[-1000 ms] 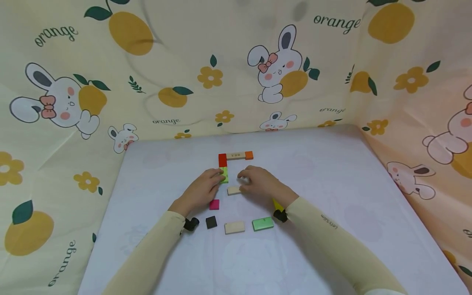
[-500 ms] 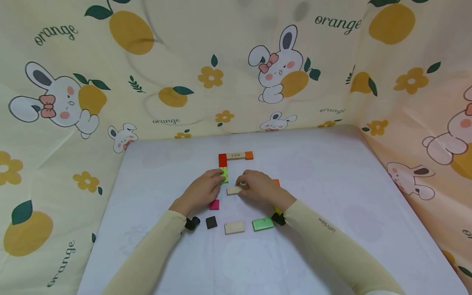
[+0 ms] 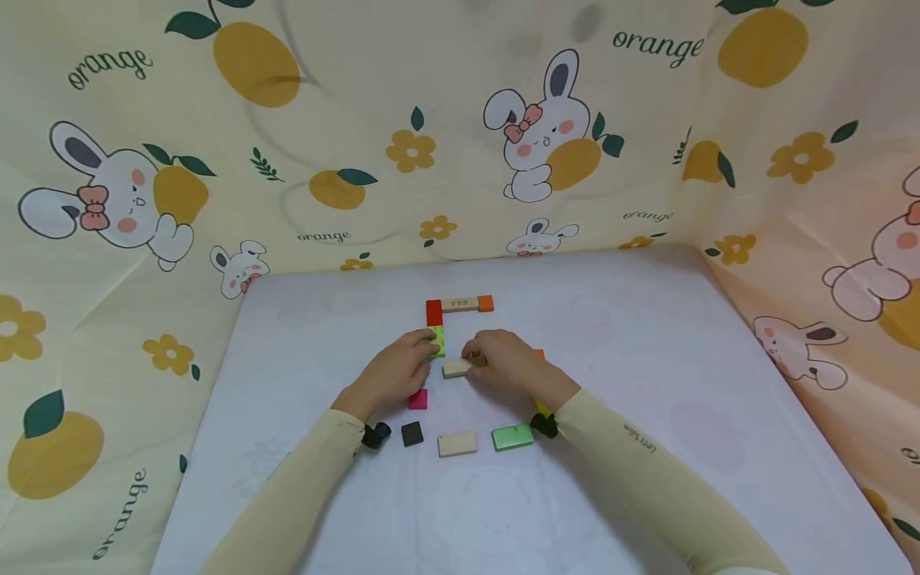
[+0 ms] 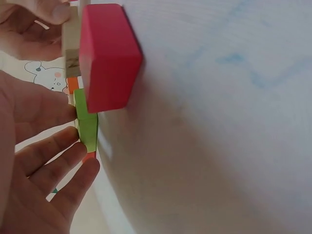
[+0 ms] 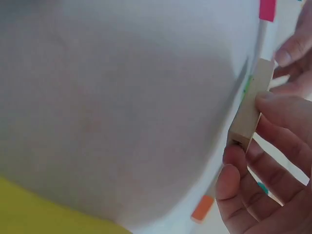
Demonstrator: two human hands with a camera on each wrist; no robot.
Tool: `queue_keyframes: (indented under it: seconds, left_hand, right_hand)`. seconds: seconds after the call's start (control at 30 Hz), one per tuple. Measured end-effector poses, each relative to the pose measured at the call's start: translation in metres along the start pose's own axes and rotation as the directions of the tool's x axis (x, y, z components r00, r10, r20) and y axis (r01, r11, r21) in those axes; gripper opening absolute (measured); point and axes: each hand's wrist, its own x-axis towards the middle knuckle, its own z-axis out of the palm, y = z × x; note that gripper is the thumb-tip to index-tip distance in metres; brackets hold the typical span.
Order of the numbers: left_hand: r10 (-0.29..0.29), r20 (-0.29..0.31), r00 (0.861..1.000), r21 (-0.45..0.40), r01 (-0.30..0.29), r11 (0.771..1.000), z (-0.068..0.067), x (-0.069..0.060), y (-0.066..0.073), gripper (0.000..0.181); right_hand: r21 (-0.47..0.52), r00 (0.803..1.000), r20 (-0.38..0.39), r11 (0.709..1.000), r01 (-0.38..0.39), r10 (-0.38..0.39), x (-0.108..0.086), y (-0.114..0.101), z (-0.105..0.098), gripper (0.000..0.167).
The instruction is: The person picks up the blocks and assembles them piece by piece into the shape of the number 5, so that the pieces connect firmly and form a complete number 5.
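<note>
In the head view the left hand has its fingertips on a yellow-green block, which adjoins a red block. The left wrist view shows the fingers fairly straight against green block. The right hand pinches a plain wooden block by its right end, thumb on one face and fingers on the other, as the right wrist view shows with the wooden block. This block lies to the right of and slightly nearer than the yellow-green one. Beside the left hand is a pink block.
A lettered wooden block joins the red block to an orange one. Nearer stand a black block, a pale wooden block and a green block. Yellow and orange pieces are partly hidden by the right arm.
The right hand has shifted slightly nearer and left, and the wooden block in its fingers has moved very slightly away from the body. The left hand is nearly unchanged.
</note>
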Motion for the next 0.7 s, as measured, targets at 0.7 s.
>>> queue_keyframes:
  seconds: [0.7]
  left_hand:
    - [0.003,-0.006,1.0,-0.018,-0.003,1.0,0.0,0.0,0.0,0.042]
  right_hand:
    - [0.013,0.997,0.001,0.997,-0.076,0.076,0.027,0.013,-0.018,0.024]
